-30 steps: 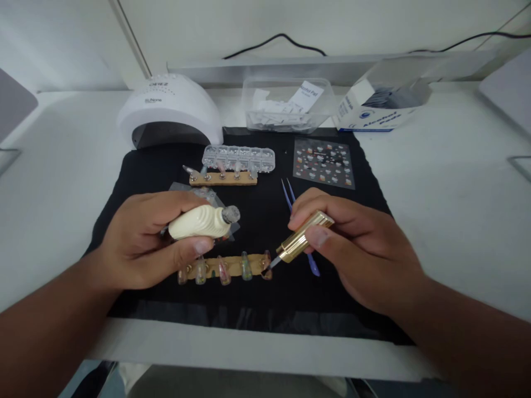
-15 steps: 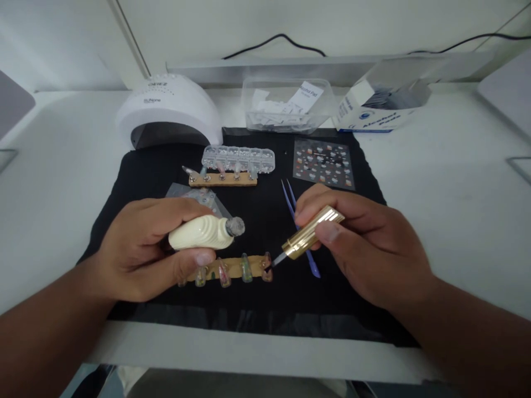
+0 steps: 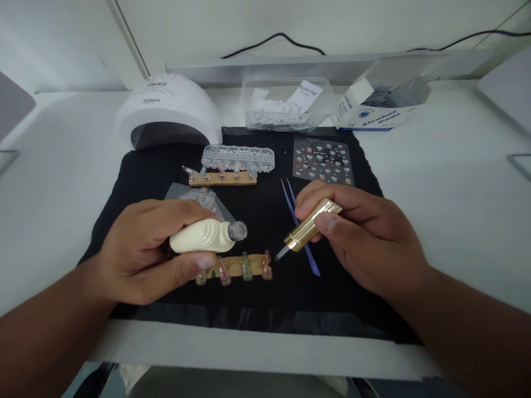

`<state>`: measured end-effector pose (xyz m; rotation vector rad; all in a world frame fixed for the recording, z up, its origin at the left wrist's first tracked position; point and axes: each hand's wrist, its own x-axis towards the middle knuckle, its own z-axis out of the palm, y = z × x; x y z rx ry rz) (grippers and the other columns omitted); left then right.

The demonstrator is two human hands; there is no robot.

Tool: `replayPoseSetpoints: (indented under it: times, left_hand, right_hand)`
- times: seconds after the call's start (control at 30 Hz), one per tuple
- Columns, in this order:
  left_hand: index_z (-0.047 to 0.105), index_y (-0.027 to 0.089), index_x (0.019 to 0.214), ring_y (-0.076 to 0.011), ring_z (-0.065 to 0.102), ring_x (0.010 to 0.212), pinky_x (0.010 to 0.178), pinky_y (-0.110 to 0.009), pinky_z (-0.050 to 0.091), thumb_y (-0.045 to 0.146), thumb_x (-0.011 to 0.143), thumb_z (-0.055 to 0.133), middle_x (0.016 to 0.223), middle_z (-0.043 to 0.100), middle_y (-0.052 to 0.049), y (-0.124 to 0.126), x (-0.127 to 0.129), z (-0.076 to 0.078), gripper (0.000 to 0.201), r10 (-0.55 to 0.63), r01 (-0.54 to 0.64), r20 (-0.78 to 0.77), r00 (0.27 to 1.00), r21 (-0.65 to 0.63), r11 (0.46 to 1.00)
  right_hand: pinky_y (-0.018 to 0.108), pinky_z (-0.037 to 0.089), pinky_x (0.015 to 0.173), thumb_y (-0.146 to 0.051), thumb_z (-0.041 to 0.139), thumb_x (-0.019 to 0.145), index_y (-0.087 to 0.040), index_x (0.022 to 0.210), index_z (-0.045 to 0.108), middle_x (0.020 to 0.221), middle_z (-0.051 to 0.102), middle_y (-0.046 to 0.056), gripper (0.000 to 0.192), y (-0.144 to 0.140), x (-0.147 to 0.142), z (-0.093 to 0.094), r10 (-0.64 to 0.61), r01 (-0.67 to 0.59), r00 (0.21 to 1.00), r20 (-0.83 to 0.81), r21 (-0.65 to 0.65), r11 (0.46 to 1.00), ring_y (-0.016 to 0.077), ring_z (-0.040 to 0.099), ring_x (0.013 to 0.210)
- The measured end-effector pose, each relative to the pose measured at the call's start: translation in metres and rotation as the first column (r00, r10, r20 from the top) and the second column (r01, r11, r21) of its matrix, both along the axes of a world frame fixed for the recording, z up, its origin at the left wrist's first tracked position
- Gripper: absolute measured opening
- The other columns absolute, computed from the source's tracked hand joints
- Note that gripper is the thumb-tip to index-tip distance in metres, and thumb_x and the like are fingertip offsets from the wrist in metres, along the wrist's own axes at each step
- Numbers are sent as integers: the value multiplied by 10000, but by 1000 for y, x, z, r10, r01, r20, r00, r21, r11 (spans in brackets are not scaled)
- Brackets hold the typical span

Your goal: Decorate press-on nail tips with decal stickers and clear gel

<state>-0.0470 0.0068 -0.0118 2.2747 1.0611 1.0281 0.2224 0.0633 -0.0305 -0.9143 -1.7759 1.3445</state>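
My left hand (image 3: 145,249) is closed around a cream nail polish bottle (image 3: 201,236), tipped on its side with its uncapped neck pointing right. Between the thumb and fingers of my right hand (image 3: 357,237) is a nail polish brush (image 3: 307,229) with a ridged gold cap, its bristles angled down and left. The brush tip is just right of the end nail tip (image 3: 266,266) on the near wooden strip (image 3: 235,267). Several decorated nail tips stand along that strip, and my left hand hides its left end. Blue tweezers (image 3: 312,262) lie partly under my right hand.
Behind are a second strip (image 3: 224,179) with nail tips, a clear rhinestone case (image 3: 261,159) and a sticker sheet (image 3: 323,160). A white nail lamp (image 3: 174,110), a plastic tub (image 3: 286,122) and an alcohol pad box (image 3: 373,117) line the back. A black mat (image 3: 257,215) covers the table's middle.
The brush tip has lifted off the end nail tip and shifted slightly right and up. My left hand with the bottle has barely moved.
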Motion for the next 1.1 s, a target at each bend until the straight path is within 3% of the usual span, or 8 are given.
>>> replayPoseSetpoints:
  times: [0.17,0.4,0.6,0.73,0.9,1.1]
  left_hand:
    - [640,225,1032,-121,591,491,429,-245,441,324,932,635,689,682,-3,2,0,-1,141,-17,17,-10,1000,31,999]
    - [642,217,1015,-107,583,482,440,-223,452,338,953,607,660,664,12,2,-1,0,140,4,-2,-43,999,53,999]
    - [662,114,963,-57,609,532,475,-130,457,268,953,639,706,700,-10,4,-2,1,156,-47,54,-59,997,125,991]
    - [657,121,978,-63,608,522,479,-144,456,312,969,618,675,686,0,4,-1,0,195,-25,33,-68,997,118,992]
    - [658,127,989,-58,595,505,474,-145,456,323,967,619,678,684,5,3,-1,0,201,-17,24,-62,998,113,993]
    - [656,135,958,-49,600,514,482,-126,464,340,977,605,678,687,5,3,-1,1,212,-3,13,-80,997,128,992]
  right_hand:
    - [280,430,549,-345,606,946,-241,849,691,798,584,9,165,-1,1,1,134,-136,991,26,88,987,144,544,662]
    - [293,408,529,-383,644,908,-230,813,691,699,599,6,187,4,-2,-3,-11,11,1000,25,3,1000,142,510,586]
    - [289,418,509,-433,679,887,-260,804,715,706,623,13,196,3,-1,-3,39,-43,996,-79,-52,998,151,541,600]
    - [289,421,482,-397,647,903,-254,815,705,738,585,8,177,0,0,-2,80,-81,997,-18,-38,996,147,533,588]
    - [293,416,516,-361,634,903,-231,798,691,717,600,7,176,2,-2,-2,-6,4,999,46,32,999,141,520,586]
    - [284,412,517,-386,677,868,-234,782,702,690,619,8,176,3,-4,0,-12,7,998,-67,-72,997,147,530,592]
